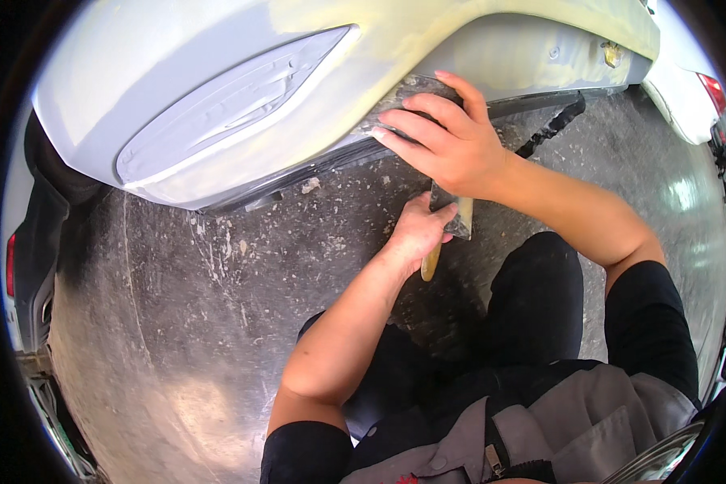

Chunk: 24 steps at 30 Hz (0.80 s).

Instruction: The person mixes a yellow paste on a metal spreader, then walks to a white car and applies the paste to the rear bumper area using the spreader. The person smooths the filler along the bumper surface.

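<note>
My left hand grips a putty knife with a yellow handle and a smeared metal blade; the thumb lies on the blade. My right hand is above it, fingers curled over a flat, grey, smeared piece that I cannot clearly make out, against the lower curve of a car bumper. The bumper is pale grey with yellowish patches and a long recessed opening. Part of the knife's blade is hidden behind my right hand.
Speckled concrete floor lies below. A dark crumpled strip hangs from the bumper's lower edge to the floor. A white car with a red tail light stands at right. Another vehicle is at the far left. My bent knee is below my hands.
</note>
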Tool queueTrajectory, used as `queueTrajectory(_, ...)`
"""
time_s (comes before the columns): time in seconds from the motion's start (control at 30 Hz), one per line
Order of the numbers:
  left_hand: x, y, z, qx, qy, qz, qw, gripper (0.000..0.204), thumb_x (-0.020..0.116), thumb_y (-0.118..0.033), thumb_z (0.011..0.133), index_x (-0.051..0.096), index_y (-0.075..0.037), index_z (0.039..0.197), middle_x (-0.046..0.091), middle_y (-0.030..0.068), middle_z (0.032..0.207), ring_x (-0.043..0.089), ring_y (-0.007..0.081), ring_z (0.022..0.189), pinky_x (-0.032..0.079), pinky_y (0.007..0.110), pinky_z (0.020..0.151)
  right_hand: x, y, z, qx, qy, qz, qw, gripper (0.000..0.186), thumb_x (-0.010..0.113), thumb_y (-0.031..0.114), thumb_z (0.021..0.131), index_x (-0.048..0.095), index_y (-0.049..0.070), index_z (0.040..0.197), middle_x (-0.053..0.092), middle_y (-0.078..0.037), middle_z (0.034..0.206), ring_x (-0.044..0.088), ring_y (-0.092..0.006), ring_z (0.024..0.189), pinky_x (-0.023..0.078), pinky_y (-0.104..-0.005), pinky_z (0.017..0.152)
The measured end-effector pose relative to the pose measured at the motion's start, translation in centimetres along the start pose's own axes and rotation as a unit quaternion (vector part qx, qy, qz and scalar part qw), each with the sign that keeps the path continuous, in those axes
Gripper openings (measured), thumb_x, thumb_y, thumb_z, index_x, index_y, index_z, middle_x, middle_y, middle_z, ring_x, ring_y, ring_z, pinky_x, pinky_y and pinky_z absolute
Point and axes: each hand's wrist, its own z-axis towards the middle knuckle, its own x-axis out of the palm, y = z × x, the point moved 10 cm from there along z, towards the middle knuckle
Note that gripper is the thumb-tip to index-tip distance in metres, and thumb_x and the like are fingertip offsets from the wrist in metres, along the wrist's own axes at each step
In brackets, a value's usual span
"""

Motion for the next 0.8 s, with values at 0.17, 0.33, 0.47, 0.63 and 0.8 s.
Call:
queueTrajectory(0.17,-0.4,-0.3,-0.1,0.002,-0.012,0.013,1.000,0.039,0.063,-0.020,0.100,0.053,-0.002,0.134,0.065,0.0089,0.119,0.063,0.0156,0.098,0.056,0.033,0.076,1.3,0.4,0.1,0.005,0.011,-0.005,1.000,0.029,0.068,0.019,0.074,0.077,0.013,0.101,0.067,0.003,0.113,0.058,-0.0195,0.108,0.038,-0.0548,0.110)
queueTrajectory(0.33,-0.6,-0.3,-0.1,0.002,-0.018,0.015,1.000,0.042,0.064,-0.020,0.100,0.052,0.001,0.135,0.063,0.0103,0.122,0.063,0.0161,0.099,0.057,0.033,0.077,1.3,0.4,-1.0,0.018,0.060,-0.011,0.998,0.031,0.064,0.020,0.075,0.077,0.013,0.102,0.066,0.003,0.117,0.056,-0.0201,0.109,0.036,-0.0551,0.111)
queueTrajectory(0.47,-0.7,-0.1,0.2,0.013,-0.022,0.021,0.999,0.041,0.064,-0.020,0.100,0.054,0.002,0.133,0.064,0.0097,0.120,0.063,0.0163,0.100,0.057,0.033,0.077,0.9,0.5,-1.0,0.033,0.041,-0.004,0.999,0.032,0.063,0.020,0.075,0.077,0.014,0.103,0.067,0.003,0.118,0.055,-0.0202,0.109,0.036,-0.0547,0.111)
queueTrajectory(0.63,-0.8,0.5,0.5,0.008,-0.018,0.036,0.999,0.044,0.065,-0.020,0.099,0.053,0.002,0.135,0.064,0.0109,0.120,0.064,0.0166,0.097,0.056,0.032,0.074,2.2,1.4,-0.4,0.030,0.020,-0.008,0.999,0.035,0.063,0.020,0.072,0.077,0.014,0.103,0.066,0.003,0.118,0.054,-0.0204,0.107,0.037,-0.0538,0.111)
queueTrajectory(0.8,-1.2,0.2,0.5,0.014,-0.029,0.034,0.999,0.039,0.064,-0.021,0.100,0.055,0.001,0.131,0.065,0.0089,0.119,0.064,0.0154,0.101,0.055,0.031,0.076,2.2,1.3,-1.3,0.027,0.043,-0.015,0.999,0.036,0.063,0.020,0.071,0.077,0.014,0.104,0.066,0.004,0.118,0.053,-0.0204,0.106,0.036,-0.0534,0.111)
